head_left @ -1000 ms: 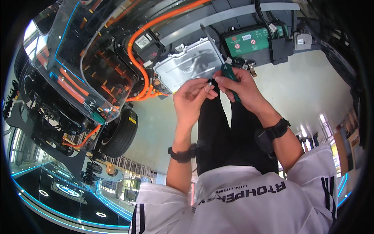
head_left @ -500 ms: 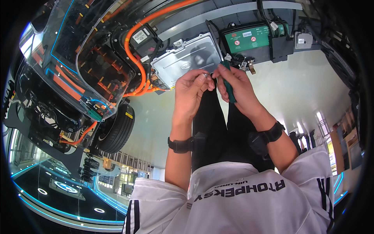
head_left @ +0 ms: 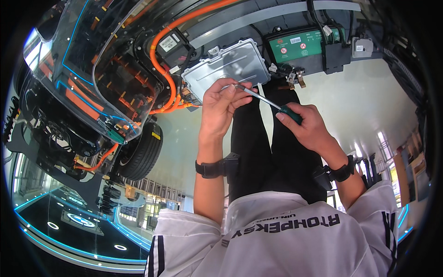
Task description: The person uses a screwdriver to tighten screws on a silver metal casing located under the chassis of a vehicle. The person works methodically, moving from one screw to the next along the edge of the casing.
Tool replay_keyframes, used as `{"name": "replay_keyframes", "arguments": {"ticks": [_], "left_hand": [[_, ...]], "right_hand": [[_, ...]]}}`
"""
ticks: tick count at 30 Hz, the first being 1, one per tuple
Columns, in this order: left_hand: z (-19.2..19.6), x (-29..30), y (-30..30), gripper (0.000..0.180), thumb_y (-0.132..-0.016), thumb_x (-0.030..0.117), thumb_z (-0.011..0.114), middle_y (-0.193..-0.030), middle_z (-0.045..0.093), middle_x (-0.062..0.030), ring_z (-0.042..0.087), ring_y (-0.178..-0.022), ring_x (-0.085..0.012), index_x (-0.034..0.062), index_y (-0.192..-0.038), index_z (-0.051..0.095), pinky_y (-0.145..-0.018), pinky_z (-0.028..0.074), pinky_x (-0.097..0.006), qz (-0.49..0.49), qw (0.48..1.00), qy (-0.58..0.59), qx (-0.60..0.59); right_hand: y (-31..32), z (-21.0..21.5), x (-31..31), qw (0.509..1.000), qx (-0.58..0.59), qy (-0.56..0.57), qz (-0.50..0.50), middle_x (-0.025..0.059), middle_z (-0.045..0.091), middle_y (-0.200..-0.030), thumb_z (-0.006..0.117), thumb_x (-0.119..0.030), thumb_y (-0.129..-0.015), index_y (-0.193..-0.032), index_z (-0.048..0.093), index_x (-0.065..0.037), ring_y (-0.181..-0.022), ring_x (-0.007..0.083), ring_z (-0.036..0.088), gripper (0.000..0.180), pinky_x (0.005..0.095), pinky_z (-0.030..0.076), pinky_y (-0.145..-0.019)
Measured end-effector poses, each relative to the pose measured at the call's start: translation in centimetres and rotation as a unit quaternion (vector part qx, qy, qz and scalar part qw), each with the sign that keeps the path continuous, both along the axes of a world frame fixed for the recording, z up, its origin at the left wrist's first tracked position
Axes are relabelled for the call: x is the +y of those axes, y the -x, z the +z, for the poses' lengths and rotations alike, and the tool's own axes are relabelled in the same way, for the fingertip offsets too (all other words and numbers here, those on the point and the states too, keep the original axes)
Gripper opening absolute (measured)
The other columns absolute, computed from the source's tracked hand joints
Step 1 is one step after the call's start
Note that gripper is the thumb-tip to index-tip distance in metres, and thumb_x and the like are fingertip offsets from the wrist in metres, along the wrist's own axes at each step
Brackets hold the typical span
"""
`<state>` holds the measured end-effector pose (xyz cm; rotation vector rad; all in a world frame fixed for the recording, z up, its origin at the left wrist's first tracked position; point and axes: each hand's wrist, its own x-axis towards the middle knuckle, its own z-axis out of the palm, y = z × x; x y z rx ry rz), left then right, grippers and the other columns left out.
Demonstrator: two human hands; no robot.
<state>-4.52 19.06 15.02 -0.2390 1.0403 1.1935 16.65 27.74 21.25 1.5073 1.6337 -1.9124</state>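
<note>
My right hand is wrapped round the green handle of a screwdriver, its bright shaft slanting up to the left. In the pinched fingers of my left hand is a small shiny metal piece, too small to name exactly. The screwdriver's tip meets the left fingertips at that piece. Just beyond both hands lies a flat silver metal housing with ribs and bolt tabs round its edge; my left hand covers part of its near side.
At the left, a thick orange cable curves past a clear cover over vehicle parts. Below it stands a tyre. A green-labelled battery box and brass-coloured terminals sit beyond, to the right. Pale floor shows behind.
The right hand has moved right and nearer, turning the screwdriver from upright to slanted with its tip at my left fingers. The left hand has shifted slightly left.
</note>
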Motion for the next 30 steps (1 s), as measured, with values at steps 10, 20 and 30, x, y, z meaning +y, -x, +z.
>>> {"name": "replay_keyframes", "arguments": {"ticks": [10,20,30], "left_hand": [[0.2,0.1,0.2,0.017,-0.094,0.008,0.053,-0.103,0.063,-0.0261,0.066,-0.094,-0.0337,-0.0051,-0.105,0.056,-0.075,0.060,-0.033,-0.047,0.999,0.019,0.019],[-0.4,-0.7,0.3,0.018,-0.093,0.007,0.053,-0.101,0.063,-0.0269,0.069,-0.086,-0.0281,-0.0074,-0.104,0.057,-0.074,0.060,-0.031,-0.028,0.999,0.017,0.006],[-0.7,-0.2,0.6,0.018,-0.090,0.008,0.059,-0.096,0.066,-0.0215,0.069,-0.086,-0.0283,-0.0068,-0.100,0.060,-0.073,0.058,-0.031,-0.211,0.971,0.064,0.096]], "right_hand": [[-0.6,0.8,1.4,0.991,-0.049,-0.076,0.102,0.0128,0.059,-0.066,0.064,-0.034,-0.085,-0.083,0.063,-0.005,-0.060,0.0328,0.057,0.029,0.0393,0.043,-0.057],[-0.3,1.3,1.9,0.988,-0.062,0.137,0.029,0.0127,0.050,-0.054,0.062,-0.033,-0.088,-0.080,0.063,0.001,-0.049,0.0248,0.043,0.035,0.0344,0.036,-0.051],[-1.0,0.9,2.0,0.986,-0.095,0.046,0.127,0.0153,0.055,-0.057,0.061,-0.036,-0.088,-0.082,0.066,-0.002,-0.052,0.0307,0.052,0.035,0.0390,0.041,-0.054]]}}
